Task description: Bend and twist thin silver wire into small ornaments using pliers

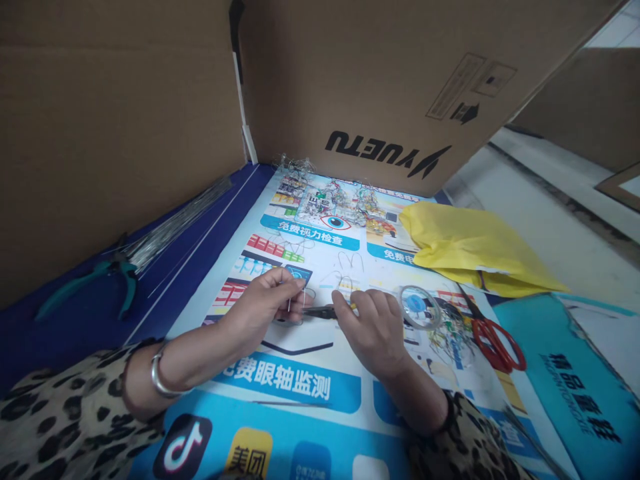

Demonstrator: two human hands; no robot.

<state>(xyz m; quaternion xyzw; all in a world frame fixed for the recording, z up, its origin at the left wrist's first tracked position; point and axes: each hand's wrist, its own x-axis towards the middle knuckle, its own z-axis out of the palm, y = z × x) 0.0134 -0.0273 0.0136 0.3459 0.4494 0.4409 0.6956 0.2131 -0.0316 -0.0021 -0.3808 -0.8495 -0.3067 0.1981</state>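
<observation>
My left hand (265, 300) pinches a thin piece of silvery wire (305, 297) between thumb and fingers. In my right hand (373, 330) is a pair of long-nose pliers (323, 311), its dark jaws pointing left to the wire at my left fingertips. Whether the jaws grip the wire is too small to tell. Just beyond my hands, bent wire pieces (350, 261) lie on the printed sheet (340, 393). A roll of clear tape (420, 308) rests right of my right hand, beside a tangle of fine wires (453, 333).
Teal-handled pliers (127, 287) lie at left by a bundle of straight wires (175, 223). Red-handled scissors (497, 343), a yellow bag (465, 247) and a teal packet (570, 373) are at right. Wire tangles (360, 203) sit before the cardboard box walls (370, 87).
</observation>
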